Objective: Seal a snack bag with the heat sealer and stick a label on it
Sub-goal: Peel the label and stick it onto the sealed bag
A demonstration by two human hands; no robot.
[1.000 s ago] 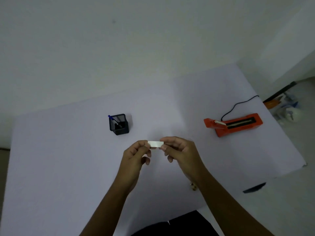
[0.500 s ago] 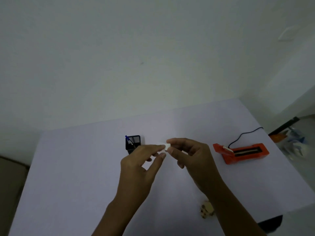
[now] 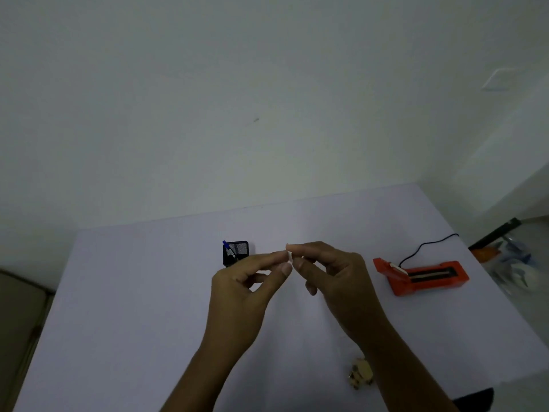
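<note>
Both hands are raised over the middle of the pale table [image 3: 142, 307]. A small white label [image 3: 289, 254] shows edge-on between them. My right hand [image 3: 332, 278] pinches it between thumb and forefinger. The thumb and forefinger tips of my left hand [image 3: 246, 289] touch the label's near edge, its other fingers loosely curled. The orange heat sealer [image 3: 421, 276] lies to the right on the table, its black cord running back. A small tan snack bag [image 3: 361, 375] lies near the front edge, below my right forearm.
A black mesh pen holder [image 3: 236, 252] with a blue pen stands just behind my left hand. A bare white wall rises behind the table. Clutter lies on the floor past the table's right edge [image 3: 511, 257]. A dark object [image 3: 475, 398] sticks out at the front right corner.
The view has tilted up, so the table sits lower in the frame. The label, first held flat and stretched between both hands, is now turned edge-on and mostly hidden by my fingertips.
</note>
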